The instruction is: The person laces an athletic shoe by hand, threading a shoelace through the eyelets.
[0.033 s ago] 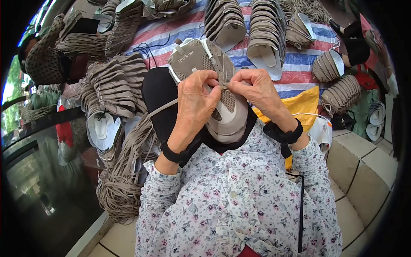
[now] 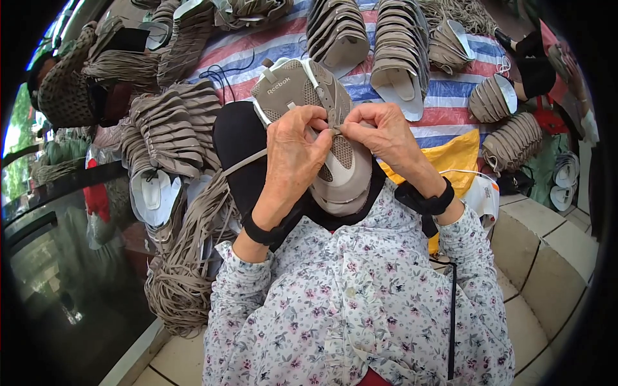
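A taupe and white shoe upper [image 2: 342, 190] with a mesh toe rests on my lap over a black cloth [image 2: 235, 132], its toe toward me. My left hand [image 2: 291, 153] is closed in a pinch at the lowest eyelets. Against it, fingertips nearly touching, my right hand [image 2: 388, 138] pinches as well. A flat taupe shoelace [image 2: 246, 162] runs from beside the left hand down to a heap of laces [image 2: 180, 289]. The short bit between the fingertips looks like lace; its end is hidden by the fingers.
Stacks of taupe shoe uppers [image 2: 174, 125] lie to the left, with further stacks [image 2: 399, 48] on a striped plastic sheet [image 2: 444, 96] ahead. On the right are a yellow bag [image 2: 454, 154] and a tiled ledge [image 2: 547, 257]. A dark glossy panel [image 2: 71, 257] stands at left.
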`<state>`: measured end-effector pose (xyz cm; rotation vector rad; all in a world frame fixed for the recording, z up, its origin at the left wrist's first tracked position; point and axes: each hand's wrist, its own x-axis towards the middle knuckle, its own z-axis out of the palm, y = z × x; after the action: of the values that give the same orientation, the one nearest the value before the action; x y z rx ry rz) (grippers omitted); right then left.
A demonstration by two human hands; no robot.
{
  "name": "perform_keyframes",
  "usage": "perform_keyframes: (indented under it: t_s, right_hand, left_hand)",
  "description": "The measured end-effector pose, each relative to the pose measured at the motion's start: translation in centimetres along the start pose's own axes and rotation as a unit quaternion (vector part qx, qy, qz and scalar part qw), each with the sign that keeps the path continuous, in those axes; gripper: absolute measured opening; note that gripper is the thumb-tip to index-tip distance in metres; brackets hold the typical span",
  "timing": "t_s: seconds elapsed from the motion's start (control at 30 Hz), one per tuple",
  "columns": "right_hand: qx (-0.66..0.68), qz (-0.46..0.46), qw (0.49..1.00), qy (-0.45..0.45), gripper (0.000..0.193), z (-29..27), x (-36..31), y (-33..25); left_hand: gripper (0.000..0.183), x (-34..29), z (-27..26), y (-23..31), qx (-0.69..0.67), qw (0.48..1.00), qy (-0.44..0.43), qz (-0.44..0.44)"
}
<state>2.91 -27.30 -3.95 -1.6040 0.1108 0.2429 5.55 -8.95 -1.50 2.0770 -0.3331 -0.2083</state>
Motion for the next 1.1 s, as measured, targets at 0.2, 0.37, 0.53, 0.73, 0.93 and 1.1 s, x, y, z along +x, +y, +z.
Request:
perform_keyframes:
  t_s: [0.2,0.37,0.53,0.73,0.93,1.1]
  right_hand:
    - [-0.060,-0.085,0.995,0.000,0.014,0.4,0.4,0.7]
    - [0.121,0.053,0.989,-0.060,0.009,-0.2,-0.3,0.8]
    - [0.054,-0.036,0.997,-0.029,0.009,0.8,0.4,1.5]
    - [-0.058,-0.080,0.994,0.048,0.011,1.6,-0.8,2.1]
    - [-0.214,-0.287,0.917,0.178,0.026,2.6,-1.1,1.7]
    - [-0.320,-0.309,0.881,0.160,0.018,2.4,-2.2,1.7]
  left_hand:
    - [0.022,0.0,-0.1,0.2,0.039,0.998,0.010,0.040]
    - [0.018,0.6,-0.9,-0.2,0.060,0.995,-0.014,0.073]
    - [0.016,1.4,-1.2,-0.1,0.066,0.990,-0.048,0.112]
    - [0.015,1.9,-1.5,0.9,0.240,0.943,-0.019,0.229]
    - [0.016,3.0,-1.4,0.5,0.178,0.972,-0.112,0.100]
    - [0.012,2.6,-1.8,0.6,0.188,0.972,-0.114,0.085]
